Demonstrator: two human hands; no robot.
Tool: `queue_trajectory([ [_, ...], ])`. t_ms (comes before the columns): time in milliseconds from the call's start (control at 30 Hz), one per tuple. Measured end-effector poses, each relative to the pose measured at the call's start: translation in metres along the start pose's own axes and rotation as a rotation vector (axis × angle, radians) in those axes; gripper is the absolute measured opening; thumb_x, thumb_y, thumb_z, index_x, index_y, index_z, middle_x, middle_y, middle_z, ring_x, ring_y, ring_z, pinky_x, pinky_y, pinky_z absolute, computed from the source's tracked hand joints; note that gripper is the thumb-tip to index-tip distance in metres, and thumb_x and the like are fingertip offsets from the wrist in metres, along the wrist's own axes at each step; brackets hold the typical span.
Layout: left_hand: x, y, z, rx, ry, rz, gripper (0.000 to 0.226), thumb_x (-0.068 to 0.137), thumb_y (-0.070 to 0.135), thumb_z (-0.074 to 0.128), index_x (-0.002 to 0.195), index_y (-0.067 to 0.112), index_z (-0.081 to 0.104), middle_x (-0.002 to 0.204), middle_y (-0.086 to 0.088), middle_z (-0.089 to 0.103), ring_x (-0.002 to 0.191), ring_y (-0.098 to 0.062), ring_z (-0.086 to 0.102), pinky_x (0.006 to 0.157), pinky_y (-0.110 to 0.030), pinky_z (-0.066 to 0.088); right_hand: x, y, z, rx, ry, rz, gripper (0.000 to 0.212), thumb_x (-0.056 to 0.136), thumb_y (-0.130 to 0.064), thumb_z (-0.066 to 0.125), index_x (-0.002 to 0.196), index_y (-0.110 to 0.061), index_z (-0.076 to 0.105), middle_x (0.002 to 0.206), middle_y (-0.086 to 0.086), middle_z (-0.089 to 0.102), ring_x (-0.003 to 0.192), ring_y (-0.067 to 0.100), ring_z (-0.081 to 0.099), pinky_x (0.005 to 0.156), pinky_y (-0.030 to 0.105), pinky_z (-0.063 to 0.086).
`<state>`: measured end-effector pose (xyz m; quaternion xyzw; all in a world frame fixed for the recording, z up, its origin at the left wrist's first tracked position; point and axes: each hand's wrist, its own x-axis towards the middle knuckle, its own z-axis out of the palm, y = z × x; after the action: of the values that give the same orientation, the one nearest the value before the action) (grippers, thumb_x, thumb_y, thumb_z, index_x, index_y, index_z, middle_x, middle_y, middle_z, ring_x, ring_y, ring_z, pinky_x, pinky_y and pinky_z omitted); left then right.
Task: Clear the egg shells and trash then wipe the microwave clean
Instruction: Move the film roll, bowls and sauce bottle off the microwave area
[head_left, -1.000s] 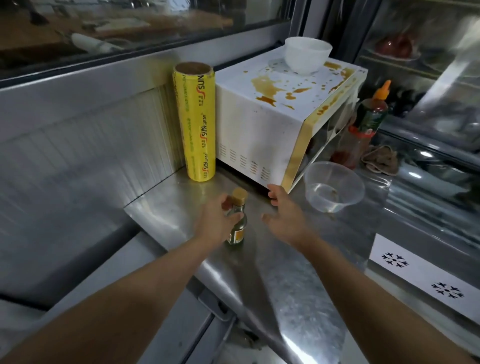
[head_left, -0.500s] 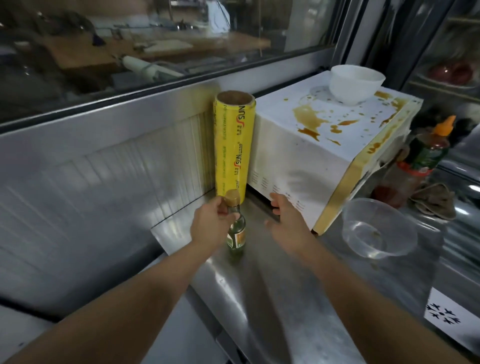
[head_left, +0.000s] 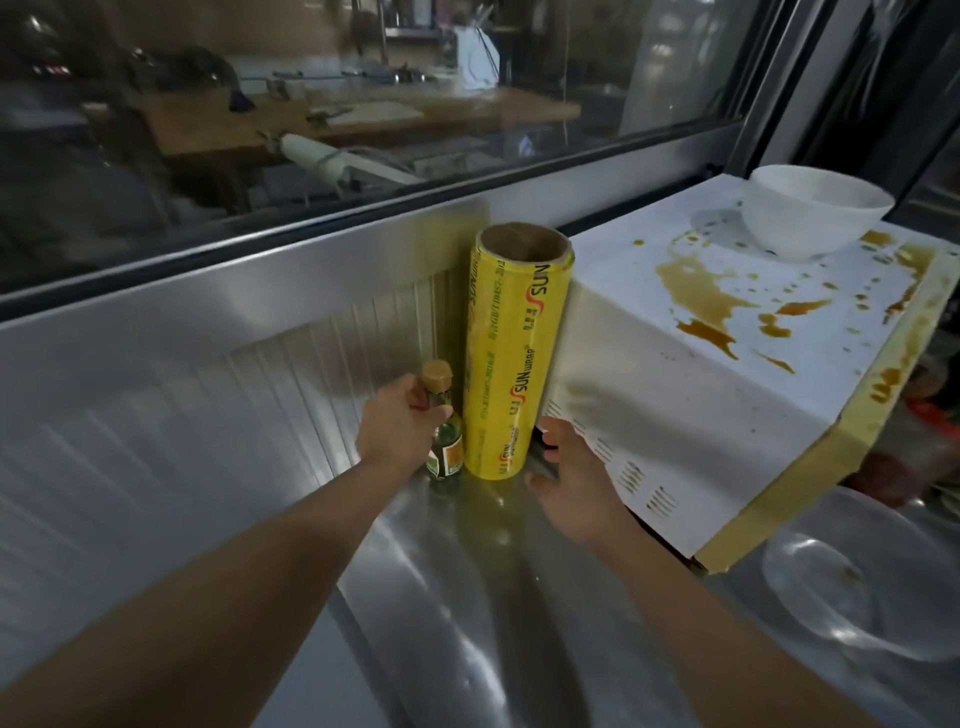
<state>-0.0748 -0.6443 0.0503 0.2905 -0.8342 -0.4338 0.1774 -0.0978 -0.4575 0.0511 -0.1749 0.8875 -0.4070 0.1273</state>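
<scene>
Beside the tall yellow wrap roll (head_left: 511, 358), left grip (head_left: 397, 431) holds small green glass bottle (head_left: 445, 441); right grip (head_left: 574, 480) released near stained white microwave's (head_left: 691, 415) edge.

Left hand (head_left: 397, 426) fingers curled in a pinch; right hand (head_left: 574, 475) seemingly relaxed, open.

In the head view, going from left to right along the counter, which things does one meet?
Left hand → small bottle → yellow wrap roll → right hand → stained microwave → clear plastic bowl.
</scene>
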Motion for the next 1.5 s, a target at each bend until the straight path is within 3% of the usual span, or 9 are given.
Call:
queue_trajectory([
  [300,0.012,-0.007,0.014,0.049,0.003,-0.002,0.016,0.077,0.02,0.072,0.087,0.012,0.063,0.082,-0.001,0.065,0.082,-0.024,0.062,0.073,-0.037,0.051,0.008,0.003,-0.003,0.012,-0.014,0.056,0.058,0.088,-0.011,0.058,0.14,-0.017,0.033,0.139,0.004,0.044,0.123,0.02,0.047,0.095,0.028,0.038],
  [500,0.01,-0.003,0.016,0.053,-0.005,-0.003,0.018,0.077,0.017,0.072,0.091,0.009,0.064,0.089,-0.007,0.069,0.087,-0.026,0.063,0.079,-0.04,0.053,-0.004,-0.005,-0.015,0.083,-0.016,0.029,0.055,0.089,-0.009,0.058,0.138,-0.015,0.035,0.124,-0.005,0.046,0.103,0.004,0.041,0.083,0.013,0.031],
  [600,0.003,-0.001,0.014,0.069,-0.05,0.001,0.027,0.076,0.018,0.073,0.099,0.01,0.061,0.097,-0.008,0.069,0.095,-0.029,0.063,0.084,-0.04,0.052,-0.012,-0.005,-0.019,0.104,-0.005,0.012,0.057,0.088,-0.006,0.059,0.139,-0.016,0.035,0.131,-0.003,0.045,0.107,0.003,0.041,0.08,0.005,0.027],
  [733,-0.019,0.002,0.003,0.04,-0.084,-0.02,0.057,0.075,0.019,0.076,0.125,0.012,0.049,0.119,-0.008,0.06,0.111,-0.029,0.056,0.092,-0.036,0.046,-0.026,-0.007,-0.023,0.11,0.026,0.031,0.065,0.085,-0.012,0.064,0.141,-0.017,0.031,0.142,0.001,0.041,0.127,0.015,0.043,0.095,0.019,0.032],
  [867,-0.048,0.01,-0.013,-0.004,-0.115,0.041,0.063,0.071,0.014,0.08,0.125,0.013,0.047,0.12,-0.005,0.057,0.112,-0.025,0.054,0.088,-0.028,0.04,-0.046,-0.005,-0.032,0.075,0.063,0.035,0.073,0.082,-0.017,0.069,0.143,-0.014,0.029,0.145,0.004,0.037,0.128,0.021,0.042,0.103,0.031,0.036],
  [1033,-0.087,0.027,-0.025,-0.088,-0.23,0.055,0.072,0.071,0.01,0.08,0.133,0.015,0.043,0.119,0.007,0.05,0.112,-0.015,0.05,0.095,-0.028,0.041,-0.08,-0.007,-0.047,0.063,0.104,0.05,0.076,0.08,-0.016,0.07,0.143,-0.017,0.028,0.144,0.006,0.038,0.124,0.02,0.044,0.098,0.029,0.037],
  [1133,-0.109,0.038,-0.028,-0.121,-0.33,0.107,0.071,0.073,0.006,0.078,0.134,0.011,0.041,0.124,0.004,0.052,0.106,-0.009,0.048,0.088,-0.021,0.039,-0.102,-0.01,-0.059,0.054,0.159,0.057,0.076,0.08,-0.017,0.071,0.142,-0.016,0.029,0.14,0.007,0.04,0.122,0.019,0.045,0.091,0.022,0.036],
  [1267,-0.13,0.053,-0.027,-0.071,-0.414,0.151,0.079,0.071,0.011,0.08,0.138,0.014,0.038,0.139,-0.009,0.047,0.122,-0.021,0.048,0.096,-0.031,0.043,-0.133,-0.012,-0.077,0.053,0.249,0.076,0.075,0.079,-0.019,0.072,0.14,-0.019,0.031,0.136,0.005,0.042,0.121,0.015,0.045,0.086,0.016,0.033],
  [1500,-0.166,0.087,-0.012,-0.126,-0.502,0.191,0.075,0.072,0.015,0.08,0.136,0.018,0.04,0.135,-0.007,0.049,0.12,-0.021,0.048,0.092,-0.026,0.041,-0.18,-0.004,-0.118,0.021,0.33,0.128,0.082,0.075,-0.022,0.076,0.142,-0.017,0.029,0.138,0.005,0.043,0.125,0.02,0.043,0.099,0.035,0.041],
])
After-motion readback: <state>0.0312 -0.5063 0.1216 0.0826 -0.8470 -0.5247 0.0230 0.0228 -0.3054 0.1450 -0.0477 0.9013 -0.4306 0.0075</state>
